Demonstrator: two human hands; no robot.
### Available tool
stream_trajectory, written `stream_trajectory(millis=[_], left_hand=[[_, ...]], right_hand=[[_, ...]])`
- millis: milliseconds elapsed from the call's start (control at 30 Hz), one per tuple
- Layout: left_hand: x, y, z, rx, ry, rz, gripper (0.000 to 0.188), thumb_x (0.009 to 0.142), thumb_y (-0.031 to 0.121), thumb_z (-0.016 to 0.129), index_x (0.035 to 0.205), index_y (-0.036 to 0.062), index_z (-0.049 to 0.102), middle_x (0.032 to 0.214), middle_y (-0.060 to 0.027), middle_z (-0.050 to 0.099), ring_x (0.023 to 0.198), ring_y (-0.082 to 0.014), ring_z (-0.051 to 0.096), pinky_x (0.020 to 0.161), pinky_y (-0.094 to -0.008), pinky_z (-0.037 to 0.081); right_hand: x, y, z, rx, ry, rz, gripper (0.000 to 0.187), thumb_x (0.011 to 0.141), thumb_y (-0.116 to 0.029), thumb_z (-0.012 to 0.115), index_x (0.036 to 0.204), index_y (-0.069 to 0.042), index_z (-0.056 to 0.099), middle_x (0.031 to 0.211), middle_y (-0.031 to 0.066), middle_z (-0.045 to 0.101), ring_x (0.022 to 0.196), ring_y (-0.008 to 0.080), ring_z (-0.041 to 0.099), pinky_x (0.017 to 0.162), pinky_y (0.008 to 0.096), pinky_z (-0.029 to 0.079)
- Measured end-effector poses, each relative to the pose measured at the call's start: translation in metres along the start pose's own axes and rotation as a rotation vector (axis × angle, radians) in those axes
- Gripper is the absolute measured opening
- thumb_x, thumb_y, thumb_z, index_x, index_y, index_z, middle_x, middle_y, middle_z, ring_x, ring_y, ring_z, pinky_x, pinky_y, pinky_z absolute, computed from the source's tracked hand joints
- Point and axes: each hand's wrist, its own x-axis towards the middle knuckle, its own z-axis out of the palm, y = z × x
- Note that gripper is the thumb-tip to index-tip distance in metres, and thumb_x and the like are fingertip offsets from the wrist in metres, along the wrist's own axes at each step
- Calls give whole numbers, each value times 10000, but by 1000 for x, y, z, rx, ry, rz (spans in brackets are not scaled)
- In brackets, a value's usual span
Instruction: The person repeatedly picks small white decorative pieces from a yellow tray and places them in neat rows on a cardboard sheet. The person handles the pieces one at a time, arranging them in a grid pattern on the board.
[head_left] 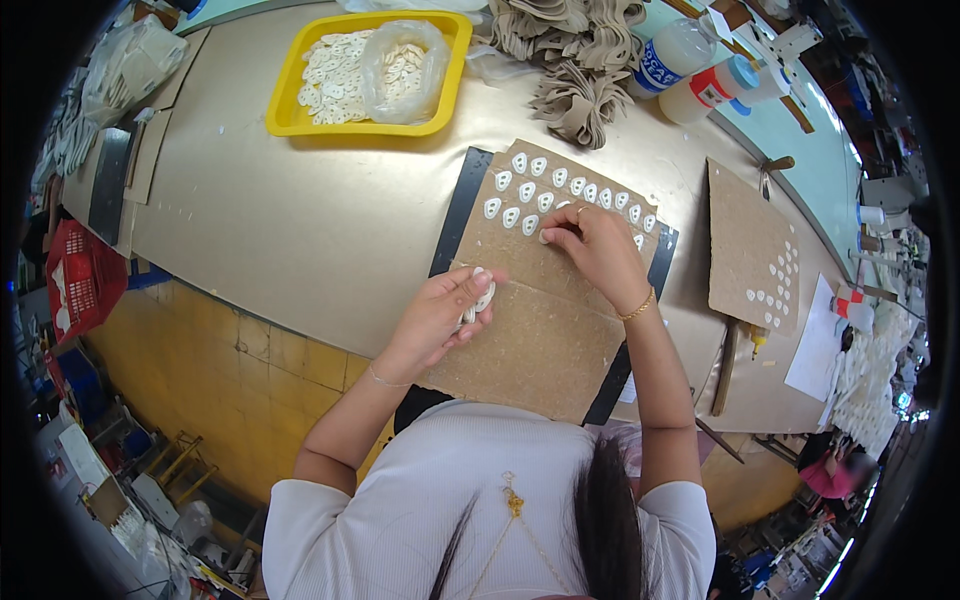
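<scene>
A brown cardboard sheet (540,340) lies over a dark board (462,205) on the bench before me. Rows of small white oval pieces (512,217) with dark holes are laid across its far part. My left hand (445,312) is closed around several more of these pieces, held above the sheet's left edge. Over the nearest row, my right hand (597,250) bends down with thumb and fingertips pinched together at the sheet. What sits between those fingertips is too small and covered to make out.
A yellow tray (450,95) of white pieces and a plastic bag stands at the far left. Behind the sheet lie grey-brown fabric pieces (580,100) and bottles (680,50). Another cardboard sheet (740,250) with white pieces rests at the right, beside a wooden-handled tool (726,370).
</scene>
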Motion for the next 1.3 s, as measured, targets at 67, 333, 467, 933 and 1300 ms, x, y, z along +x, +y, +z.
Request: stream_trajectory(millis=[67,333,467,933,1300], left_hand=[[0,2,1,27,13,-11,318,950,320,577,1060,22,596,723,-15,559,495,-24,430,385,-145,290],[1,-1,-3,-118,-67,-52,224,898,273,662,869,68,578,735,-26,575,444,-25,400,363,-149,284],[3,0,-3,-97,-142,-134,277,878,321,682,862,68,570,728,-27,569,428,-32,392,342,-153,251],[6,-5,11,49,2,-33,255,951,284,583,963,29,595,709,-20,571,466,-31,427,369,-160,273],[6,-3,10,59,50,-2,269,975,265,529,1043,14,599,770,-16,587,507,-26,432,396,-158,299]], right_hand=[[3,6,4,-79,42,-84,102,791,-136,693,852,-55,709,758,90,653,710,232,628,644,323,468],[-11,-16,7,25,-30,-143,160,805,-137,679,960,-98,681,843,61,599,810,224,597,697,343,466],[-27,-31,9,479,-252,-272,149,793,-106,709,939,-78,696,830,39,602,795,166,607,721,295,481],[-63,-5,13,1140,-112,374,187,898,-71,632,1063,17,613,886,57,653,770,118,649,697,219,509],[-63,4,14,1146,38,422,227,912,-42,589,1125,37,583,954,86,663,877,162,670,793,251,542]])
